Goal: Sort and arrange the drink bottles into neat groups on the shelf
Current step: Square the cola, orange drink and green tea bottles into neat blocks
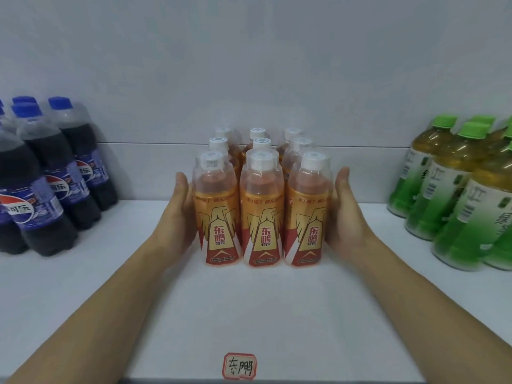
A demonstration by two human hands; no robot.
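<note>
Nine orange bottles (pixel 261 206), two flat hands (pixel 177 214)

On the shelf (pixel 83 300), a block of energy drink bottles (pixel 261 212) stands in the middle, three rows deep, back row near the wall. The left hand (pixel 177 217) lies flat against its left side, the right hand (pixel 346 214) against its right. Cola bottles (pixel 50 176) stand well apart on the left, tea bottles (pixel 457 189) on the right. A label (pixel 240 366) sits at the shelf's front edge, before the block.

A white shelf (pixel 83 300) meets a plain pale wall (pixel 249 65) behind it, under soft, even light.
</note>
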